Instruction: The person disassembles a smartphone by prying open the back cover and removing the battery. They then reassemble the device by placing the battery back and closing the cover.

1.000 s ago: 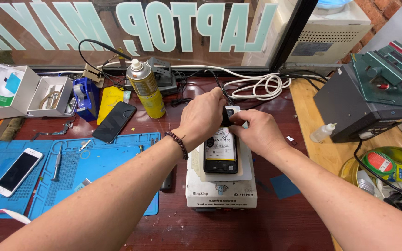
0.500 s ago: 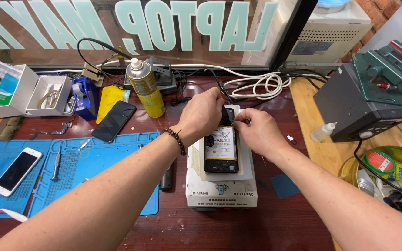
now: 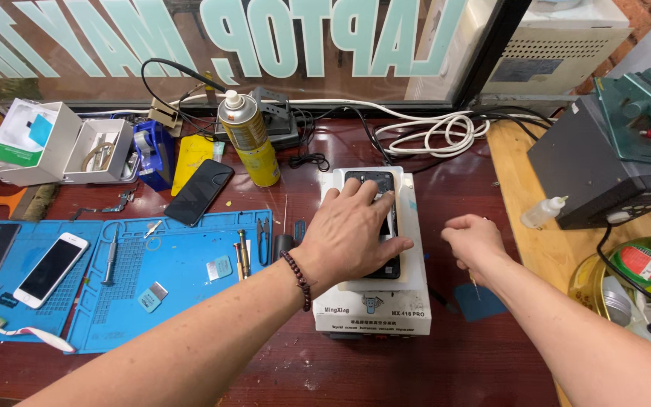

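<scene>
Left hand flat on phone

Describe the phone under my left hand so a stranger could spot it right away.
Find the white box-shaped machine at the middle of the dark wooden bench. The black phone lies flat on top, under the left hand. The other phones lie off to the left, on or near the blue mat.

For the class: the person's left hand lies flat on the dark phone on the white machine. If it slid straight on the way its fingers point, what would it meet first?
The left hand points away from the person, along the phone. Past the white machine, it would probably meet the black cables first, though depth is hard to judge.
</scene>
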`<state>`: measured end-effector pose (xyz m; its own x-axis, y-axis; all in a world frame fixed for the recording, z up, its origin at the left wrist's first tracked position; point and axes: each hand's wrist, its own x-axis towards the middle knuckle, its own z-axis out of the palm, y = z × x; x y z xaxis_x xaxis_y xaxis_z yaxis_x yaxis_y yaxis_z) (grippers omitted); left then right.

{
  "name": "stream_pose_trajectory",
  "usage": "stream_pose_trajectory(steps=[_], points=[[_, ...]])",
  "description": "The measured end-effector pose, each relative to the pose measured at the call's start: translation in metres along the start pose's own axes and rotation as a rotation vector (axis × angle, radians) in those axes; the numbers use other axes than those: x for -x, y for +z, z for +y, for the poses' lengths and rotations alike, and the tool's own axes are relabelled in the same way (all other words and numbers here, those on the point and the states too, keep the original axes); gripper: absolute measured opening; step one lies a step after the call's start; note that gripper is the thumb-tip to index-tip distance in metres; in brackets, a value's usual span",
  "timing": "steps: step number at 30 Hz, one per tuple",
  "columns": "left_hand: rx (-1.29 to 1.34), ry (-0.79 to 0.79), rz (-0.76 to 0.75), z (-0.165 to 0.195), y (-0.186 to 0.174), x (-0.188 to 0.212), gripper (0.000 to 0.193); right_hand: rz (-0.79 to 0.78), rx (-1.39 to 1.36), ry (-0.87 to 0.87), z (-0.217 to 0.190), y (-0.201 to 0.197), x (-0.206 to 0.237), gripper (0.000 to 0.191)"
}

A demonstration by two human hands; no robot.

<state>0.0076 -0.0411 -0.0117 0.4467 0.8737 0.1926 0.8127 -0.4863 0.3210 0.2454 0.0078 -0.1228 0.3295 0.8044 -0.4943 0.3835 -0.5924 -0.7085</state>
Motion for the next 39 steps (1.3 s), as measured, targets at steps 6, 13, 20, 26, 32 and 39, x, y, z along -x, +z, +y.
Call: stream_pose_trajectory(steps=[6,13,20,26,32,39], points=[[-0.144,-0.043,0.024,0.016,0.010,0.011,0.070,0.014,0.187,0.130,0.046,-0.002,-0.033,0.017],[0.057,-0.058,0.217,0.012,0.018,0.037,0.045,0.077,0.309,-0.147,0.033,-0.011,-0.020,0.018],[0.685,-0.909,-0.013,-0.032,0.008,0.004,0.022,-0.003,0.329,-0.618,-0.062,0.010,0.075,0.024],[0.827,-1.002,-0.199,-0.040,0.009,-0.004,0.031,-0.190,0.404,-0.555,-0.079,0.027,0.119,0.037],[0.831,-0.986,-0.177,-0.041,0.019,-0.014,0.026,-0.125,0.491,-0.592,-0.083,0.020,0.127,0.043],[1.244,-0.938,-0.140,-0.050,0.023,-0.011,0.024,-0.038,0.787,-0.332,-0.106,0.033,0.161,0.100]])
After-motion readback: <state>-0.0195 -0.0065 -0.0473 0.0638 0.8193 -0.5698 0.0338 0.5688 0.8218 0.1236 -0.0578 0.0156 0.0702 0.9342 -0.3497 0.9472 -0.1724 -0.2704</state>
